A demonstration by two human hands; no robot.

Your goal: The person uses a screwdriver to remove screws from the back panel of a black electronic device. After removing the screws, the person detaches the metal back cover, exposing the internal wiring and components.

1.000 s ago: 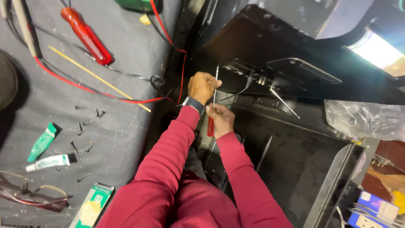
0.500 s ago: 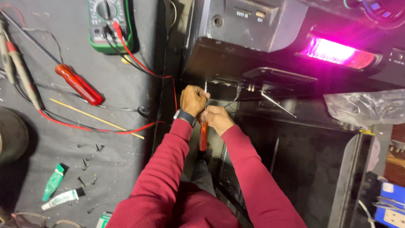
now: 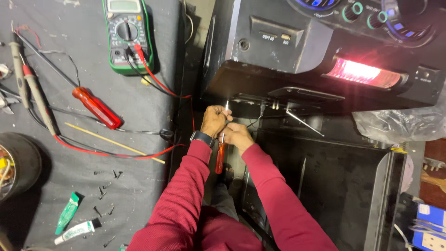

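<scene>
The left hand (image 3: 214, 120) closes around the upper part of a thin metal screwdriver shaft (image 3: 226, 108), whose tip points up to the dark metal bracket (image 3: 260, 100) under the edge of the big black speaker cabinet (image 3: 260, 51). The right hand (image 3: 237, 135) is just beside it, touching it, and holds firmly the translucent red plastic handle of the screwdriver (image 3: 219, 158), which hangs down between the two wrists. So the tool is gripped by both hands at the same time, one on the shaft and one on the handle.

To do this step well, I think the shaft must stay in one straight line with the screw, the left fingers only guiding, while the right hand gives the push and the turn. If the tool tilts, the tip can slip out of the screw head. The screw itself I cannot see; it is hidden by the hands and the shadow.

Both arms in dark red knitted sleeves (image 3: 186, 195) reach forward and come together at the bracket, elbows apart, wrists bent a little up. A black wristwatch (image 3: 202, 137) sits on the left wrist.

On the grey cloth at the left lie a second red-handled screwdriver (image 3: 96, 108), a green multimeter (image 3: 127, 35) and small black screws (image 3: 104, 190), well apart from the hands.
</scene>
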